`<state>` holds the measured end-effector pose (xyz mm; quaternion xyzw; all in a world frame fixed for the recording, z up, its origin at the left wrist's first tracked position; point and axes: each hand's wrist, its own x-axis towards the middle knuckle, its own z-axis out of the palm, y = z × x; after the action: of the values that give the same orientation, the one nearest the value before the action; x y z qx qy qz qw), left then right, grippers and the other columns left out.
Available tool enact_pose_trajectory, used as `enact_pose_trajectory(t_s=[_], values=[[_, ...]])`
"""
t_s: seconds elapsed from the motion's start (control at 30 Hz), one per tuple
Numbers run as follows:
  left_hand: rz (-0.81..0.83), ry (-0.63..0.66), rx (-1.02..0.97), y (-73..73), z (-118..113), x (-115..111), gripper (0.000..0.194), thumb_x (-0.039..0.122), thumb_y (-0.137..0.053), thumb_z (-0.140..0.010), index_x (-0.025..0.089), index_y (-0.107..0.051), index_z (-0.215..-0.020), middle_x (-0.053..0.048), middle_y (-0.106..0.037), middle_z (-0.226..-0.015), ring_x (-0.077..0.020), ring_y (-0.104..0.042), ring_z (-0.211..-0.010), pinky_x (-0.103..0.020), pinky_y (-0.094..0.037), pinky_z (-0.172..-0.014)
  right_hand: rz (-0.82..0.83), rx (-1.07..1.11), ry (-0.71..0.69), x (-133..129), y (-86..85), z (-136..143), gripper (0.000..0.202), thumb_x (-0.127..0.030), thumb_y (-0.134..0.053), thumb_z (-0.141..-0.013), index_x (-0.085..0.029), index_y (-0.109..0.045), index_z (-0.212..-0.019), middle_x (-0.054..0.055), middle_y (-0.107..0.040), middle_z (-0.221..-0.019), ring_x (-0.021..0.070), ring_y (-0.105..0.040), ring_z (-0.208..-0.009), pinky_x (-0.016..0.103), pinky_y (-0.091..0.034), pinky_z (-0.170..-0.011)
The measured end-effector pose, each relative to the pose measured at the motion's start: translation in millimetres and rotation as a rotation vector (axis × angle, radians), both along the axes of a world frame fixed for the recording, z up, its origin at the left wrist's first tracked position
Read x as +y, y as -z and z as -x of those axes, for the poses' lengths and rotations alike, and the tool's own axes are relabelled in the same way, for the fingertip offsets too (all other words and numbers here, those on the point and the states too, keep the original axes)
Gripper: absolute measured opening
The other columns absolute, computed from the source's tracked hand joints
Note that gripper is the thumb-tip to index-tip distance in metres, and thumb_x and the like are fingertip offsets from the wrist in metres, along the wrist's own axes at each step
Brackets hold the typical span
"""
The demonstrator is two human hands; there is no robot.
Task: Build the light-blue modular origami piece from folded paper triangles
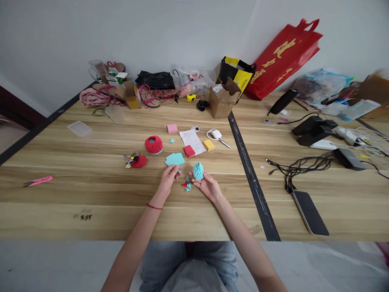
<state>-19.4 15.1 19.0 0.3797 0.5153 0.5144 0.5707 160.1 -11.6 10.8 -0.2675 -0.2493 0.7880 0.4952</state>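
Observation:
My right hand (210, 187) holds up a light-blue body of interlocked folded paper pieces (198, 171), thumb and fingers around its lower side. Left of it, my left hand (168, 180) is closed in a pinch on a small light-blue folded paper piece (179, 171). Between the hands, a few loose red and light-blue folded pieces (186, 185) lie on the table. Just beyond my left fingers is a spread of light-blue paper slips (175, 159). A round red folded-paper bowl (153, 144) with a light-blue base sits farther back.
Red (189, 151), yellow (208, 145) and pink (172, 128) paper pads lie around a white sheet (194, 140). Pink-handled scissors (39, 181) are at far left. Black cables (299, 164) and a dark flat device (310, 213) lie right. Bags and a cardboard box (223, 99) line the wall.

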Motion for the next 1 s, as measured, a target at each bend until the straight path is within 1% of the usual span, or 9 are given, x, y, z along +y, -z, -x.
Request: enact_pose_trajectory(t_s=[0.13, 0.3, 0.4, 0.53, 0.67, 0.77, 0.87, 0.93, 1.0], values=[[0.012, -0.009, -0.014, 1.4, 0.4, 0.0, 0.037, 0.052, -0.07, -0.065, 0.015, -0.064, -0.07, 0.001, -0.056, -0.059, -0.0086, -0.047, -0.054, -0.021, -0.035, -0.051, 0.027, 0.037, -0.007, -0.1, 0.9, 0.2, 0.031, -0.036, -0.061, -0.08, -0.016, -0.061, -0.104, 0.011, -0.07, -0.106, 0.0195, -0.069, -0.081, 0.033, -0.053, -0.077], [0.016, -0.011, -0.025, 4.7, 0.6, 0.7, 0.038, 0.053, -0.071, -0.065, 0.015, -0.063, -0.069, 0.001, -0.056, -0.059, -0.0084, -0.047, -0.054, -0.02, -0.035, -0.051, 0.076, 0.078, 0.044, 0.3, 5.2, 0.8, 0.022, -0.032, -0.064, -0.078, -0.017, -0.063, -0.094, 0.006, -0.072, -0.091, 0.0213, -0.07, -0.079, 0.035, -0.053, -0.077], [0.016, -0.018, -0.027, 5.0, 0.5, 1.2, 0.04, 0.054, -0.071, -0.064, 0.015, -0.063, -0.069, 0.001, -0.055, -0.059, -0.0082, -0.047, -0.054, -0.02, -0.035, -0.051, 0.061, 0.061, 0.032, 0.5, 6.1, 0.6, 0.022, -0.034, -0.063, -0.078, -0.017, -0.063, -0.093, 0.007, -0.072, -0.091, 0.0213, -0.069, -0.078, 0.037, -0.052, -0.079], [0.008, -0.003, -0.029, 3.4, 0.2, 0.8, 0.041, 0.055, -0.071, -0.063, 0.015, -0.063, -0.069, 0.001, -0.055, -0.058, -0.0083, -0.046, -0.053, -0.021, -0.035, -0.051, 0.015, 0.025, -0.009, 0.4, 4.5, -0.3, 0.028, -0.036, -0.061, -0.079, -0.017, -0.062, -0.099, 0.009, -0.072, -0.094, 0.0182, -0.067, -0.071, 0.035, -0.052, -0.074], [0.015, 0.015, -0.018, 1.0, 0.0, -0.3, 0.041, 0.055, -0.071, -0.062, 0.015, -0.063, -0.069, 0.002, -0.053, -0.056, -0.0081, -0.045, -0.051, -0.021, -0.033, -0.05, 0.011, 0.026, 0.009, 0.6, 3.7, -0.1, 0.027, -0.033, -0.063, -0.078, -0.02, -0.061, -0.102, 0.007, -0.071, -0.096, 0.0149, -0.063, -0.065, 0.029, -0.05, -0.065], [0.008, 0.01, -0.013, -0.2, -0.3, -0.7, 0.04, 0.054, -0.071, -0.063, 0.015, -0.063, -0.069, 0.002, -0.054, -0.056, -0.0083, -0.045, -0.051, -0.021, -0.034, -0.05, 0.019, 0.012, 0.041, 1.1, 4.2, 0.6, 0.024, -0.03, -0.064, -0.077, -0.021, -0.062, -0.099, 0.005, -0.071, -0.096, 0.0151, -0.062, -0.068, 0.029, -0.05, -0.064], [-0.001, 0.01, -0.009, -0.5, -0.6, -0.7, 0.039, 0.054, -0.07, -0.064, 0.015, -0.063, -0.068, 0.001, -0.055, -0.058, -0.0084, -0.045, -0.052, -0.021, -0.034, -0.05, 0.004, -0.004, 0.05, 1.4, 5.3, 1.2, 0.022, -0.028, -0.066, -0.076, -0.021, -0.063, -0.097, 0.003, -0.07, -0.09, 0.0149, -0.062, -0.069, 0.029, -0.05, -0.068], [-0.006, 0.01, -0.013, 0.0, -0.7, -0.6, 0.04, 0.054, -0.07, -0.064, 0.015, -0.063, -0.068, 0.001, -0.055, -0.058, -0.0084, -0.045, -0.052, -0.021, -0.034, -0.05, -0.017, -0.021, 0.046, 1.0, 6.5, 1.4, 0.026, -0.027, -0.068, -0.074, -0.021, -0.063, -0.099, 0.003, -0.07, -0.092, 0.0152, -0.063, -0.074, 0.028, -0.049, -0.069], [-0.006, 0.01, -0.019, 0.8, -0.7, -0.6, 0.04, 0.054, -0.071, -0.064, 0.015, -0.063, -0.068, 0.001, -0.055, -0.059, -0.0083, -0.045, -0.052, -0.021, -0.034, -0.05, -0.031, -0.038, 0.045, 0.2, 8.2, 1.5, 0.033, -0.029, -0.07, -0.072, -0.022, -0.062, -0.103, 0.004, -0.069, -0.099, 0.0161, -0.063, -0.081, 0.027, -0.049, -0.068]])
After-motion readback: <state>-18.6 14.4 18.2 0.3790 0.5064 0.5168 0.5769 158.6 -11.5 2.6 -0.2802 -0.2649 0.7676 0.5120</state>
